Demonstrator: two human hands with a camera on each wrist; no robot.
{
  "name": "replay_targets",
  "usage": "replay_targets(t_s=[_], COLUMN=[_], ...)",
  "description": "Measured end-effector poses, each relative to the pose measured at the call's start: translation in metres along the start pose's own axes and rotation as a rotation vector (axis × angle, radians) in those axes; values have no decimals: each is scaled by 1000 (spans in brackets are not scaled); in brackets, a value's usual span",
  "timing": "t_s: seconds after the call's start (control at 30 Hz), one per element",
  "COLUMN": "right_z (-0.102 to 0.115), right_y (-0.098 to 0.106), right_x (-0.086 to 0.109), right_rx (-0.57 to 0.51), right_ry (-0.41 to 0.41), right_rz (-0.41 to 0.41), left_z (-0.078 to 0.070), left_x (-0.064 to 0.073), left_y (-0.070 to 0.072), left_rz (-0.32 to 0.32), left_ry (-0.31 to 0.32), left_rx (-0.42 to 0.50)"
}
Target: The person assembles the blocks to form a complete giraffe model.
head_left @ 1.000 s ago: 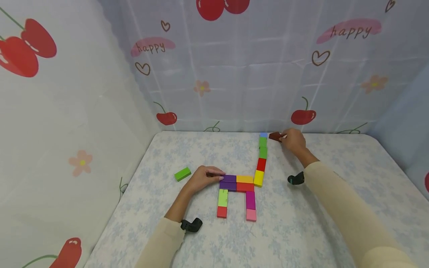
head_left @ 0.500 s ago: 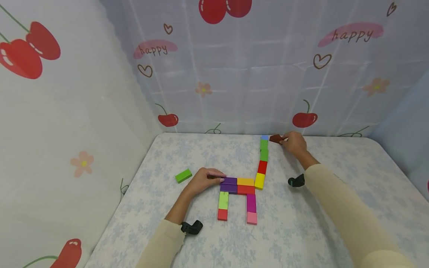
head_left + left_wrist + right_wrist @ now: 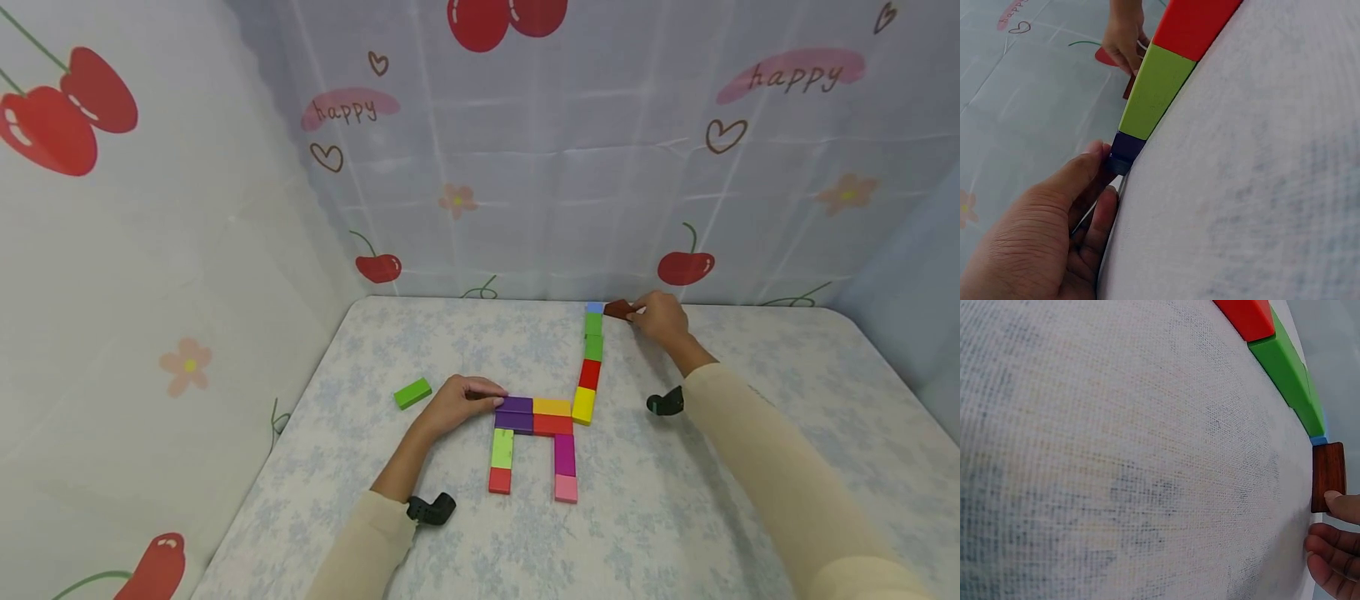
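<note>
At the far table edge my right hand point(image 3: 662, 318) pinches a dark brown wooden block point(image 3: 1329, 475) by its right end. The brown block's left end meets the small blue block point(image 3: 594, 307) at the top of an upright row. Below the blue one come two green blocks point(image 3: 593, 333), a red block point(image 3: 589, 374) and a yellow block point(image 3: 583, 406). My left hand point(image 3: 459, 406) rests its fingertips at the left end of two stacked-looking purple blocks point(image 3: 514, 414). In the left wrist view the thumb and fingers touch the purple end point(image 3: 1127, 147).
Beside the purple blocks lie an orange block point(image 3: 551, 407) and a red block point(image 3: 552, 426). Two leg-like rows run down: lime point(image 3: 502, 449) over red, magenta point(image 3: 565, 455) over pink. A loose green block point(image 3: 412, 392) lies left. A patterned curtain borders the table's back.
The brown block in my right hand has shifted slightly left, closing the small gap to the blue block. My left hand stays at the purple blocks. The head view has shifted a little.
</note>
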State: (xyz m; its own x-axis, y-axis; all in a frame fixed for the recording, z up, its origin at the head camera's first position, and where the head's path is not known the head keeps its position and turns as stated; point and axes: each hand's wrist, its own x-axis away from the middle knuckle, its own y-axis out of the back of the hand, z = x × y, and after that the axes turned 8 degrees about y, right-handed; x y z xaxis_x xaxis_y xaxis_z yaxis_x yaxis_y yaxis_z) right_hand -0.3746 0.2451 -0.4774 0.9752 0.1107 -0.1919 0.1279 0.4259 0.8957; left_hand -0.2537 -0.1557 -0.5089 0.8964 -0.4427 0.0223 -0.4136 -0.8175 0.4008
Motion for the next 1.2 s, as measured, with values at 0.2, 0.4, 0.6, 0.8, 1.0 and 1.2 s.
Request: replay_targets(t_s=[0.2, 0.4, 0.6, 0.8, 1.0, 1.2], right_z=[-2, -1, 0, -4, -10, -16], right_y=[-1, -1, 3, 6, 16, 26], right_x=[0, -1, 0, 1, 11, 26], right_rx=[3, 1, -8, -27, -69, -100], right_ry=[3, -7, 0, 1, 17, 74], right_rz=[-11, 14, 41, 64, 52, -1], left_z=[0, 0, 12, 26, 27, 26], left_x=[-1, 0, -7, -13, -13, -12], left_y=[0, 1, 1, 0, 1, 3], left_rz=[2, 7, 9, 7, 19, 26], left_ry=[3, -3, 6, -1, -18, -38], left_rx=[-14, -10, -29, -44, -25, -29])
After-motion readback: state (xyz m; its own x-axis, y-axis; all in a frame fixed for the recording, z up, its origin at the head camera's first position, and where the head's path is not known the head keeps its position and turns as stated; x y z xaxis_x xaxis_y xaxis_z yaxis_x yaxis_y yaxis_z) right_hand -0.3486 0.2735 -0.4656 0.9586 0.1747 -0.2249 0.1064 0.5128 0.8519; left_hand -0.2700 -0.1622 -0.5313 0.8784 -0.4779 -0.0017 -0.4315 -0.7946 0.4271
